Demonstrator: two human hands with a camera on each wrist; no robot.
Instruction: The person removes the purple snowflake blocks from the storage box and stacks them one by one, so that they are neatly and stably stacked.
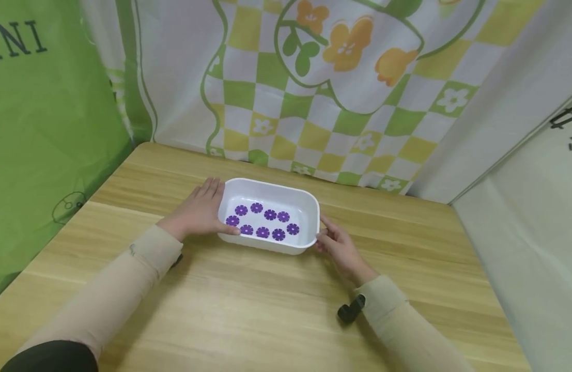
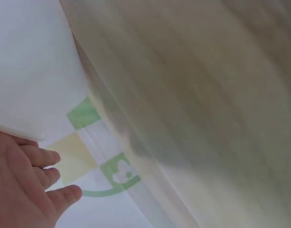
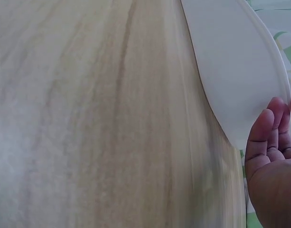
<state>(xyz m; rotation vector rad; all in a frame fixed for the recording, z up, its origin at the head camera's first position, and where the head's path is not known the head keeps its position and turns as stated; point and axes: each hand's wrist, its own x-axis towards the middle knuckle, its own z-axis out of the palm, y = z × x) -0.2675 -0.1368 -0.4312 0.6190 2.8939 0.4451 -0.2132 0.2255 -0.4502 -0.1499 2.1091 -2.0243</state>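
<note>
A white rectangular plastic container (image 1: 309, 209) with rounded corners stands on the wooden table. Several purple notched plastic discs (image 1: 278, 234) lie flat in a loose ring on its bottom. At its left end, my left hand (image 1: 199, 212) holds it with fingers along the outside and thumb over the front rim. The left wrist view shows those fingers (image 2: 48, 176) reaching beside the white wall. My right hand (image 1: 339, 248) pinches the rim near the front right corner. In the right wrist view, its fingertips (image 3: 262, 126) press against the outer wall from below the rim.
A wooden table (image 1: 248, 310) extends around the container. Behind it hangs a checked green, yellow and white curtain (image 1: 304, 119). Green cloth (image 1: 48, 134) borders the left side, and a white panel (image 1: 523, 248) the right. A small black device (image 1: 351, 310) sits at the right cuff.
</note>
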